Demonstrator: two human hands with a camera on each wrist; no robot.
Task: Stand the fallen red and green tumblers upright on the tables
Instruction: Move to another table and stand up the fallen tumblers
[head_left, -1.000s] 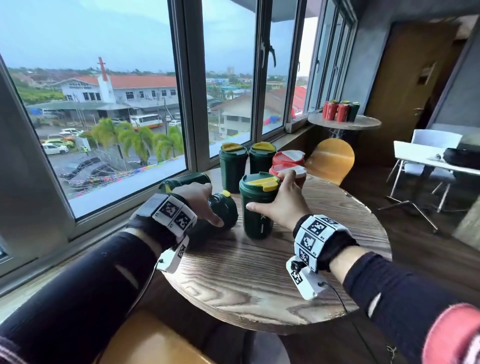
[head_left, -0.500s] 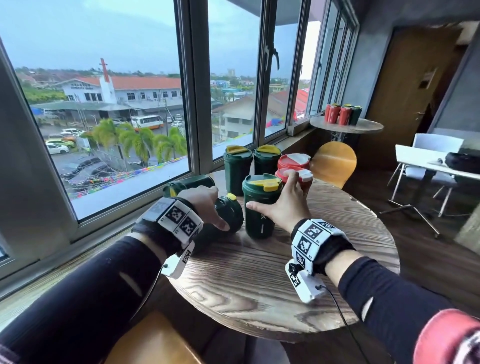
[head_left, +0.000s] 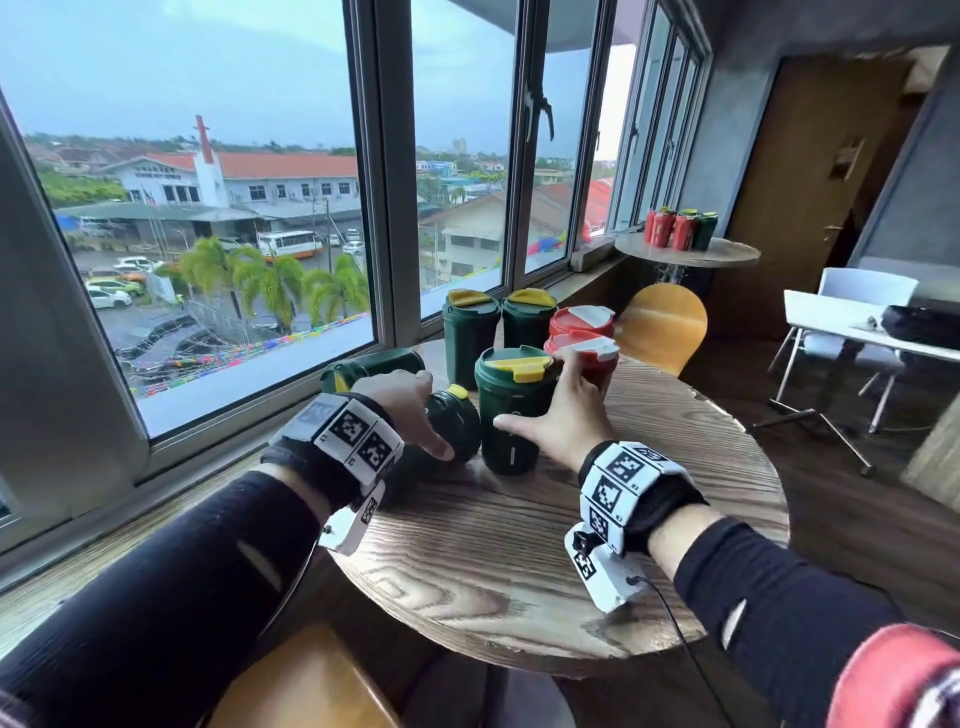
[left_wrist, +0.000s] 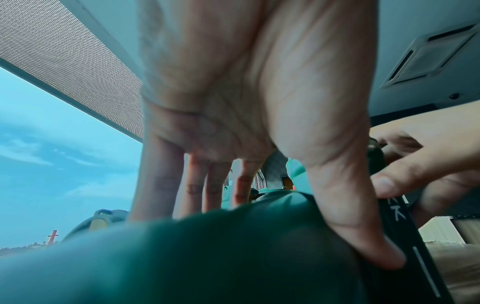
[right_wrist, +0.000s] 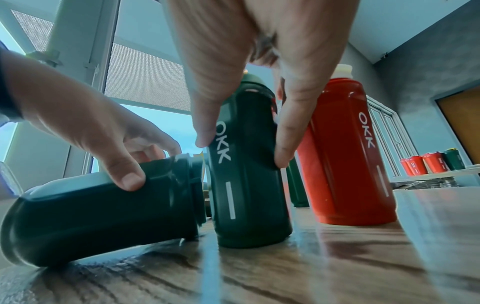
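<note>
A green tumbler (head_left: 454, 426) (right_wrist: 103, 222) lies on its side on the round wooden table (head_left: 519, 571). My left hand (head_left: 410, 400) (left_wrist: 259, 123) grips it from above, thumb on the near side. Just right of it stands an upright green tumbler (head_left: 511, 415) (right_wrist: 249, 195) with a yellow lid. My right hand (head_left: 550, 415) (right_wrist: 244, 148) holds its body between thumb and fingers. A second fallen green tumbler (head_left: 374, 364) lies behind my left hand. Two green tumblers (head_left: 470, 338) and two red tumblers (head_left: 592, 358) (right_wrist: 348, 164) stand upright at the back.
The window sill (head_left: 234, 384) borders the table's far left. An orange chair (head_left: 660, 327) stands behind the table. A second round table (head_left: 727, 257) farther back carries several upright tumblers (head_left: 680, 228). A white table (head_left: 831, 317) and chair are at the right.
</note>
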